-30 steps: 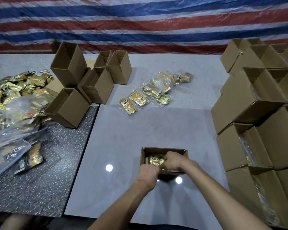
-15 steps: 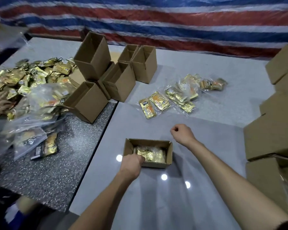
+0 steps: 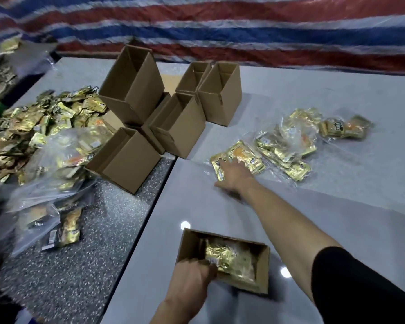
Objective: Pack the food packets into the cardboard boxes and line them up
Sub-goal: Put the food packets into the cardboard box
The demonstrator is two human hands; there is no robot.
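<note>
Presently, the box [image 3: 190, 245] is gripped by the left hand [image 3: 192, 279]. The right hand [image 3: 234, 177] is laid, fingers spread, on a packet [image 3: 255, 160] to be grasped next.

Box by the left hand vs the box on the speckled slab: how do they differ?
The near box holds gold packets; the slab box looks empty. The left hand grips the near box; the slab box is untouched. Both are brown cardboard, open.
</note>
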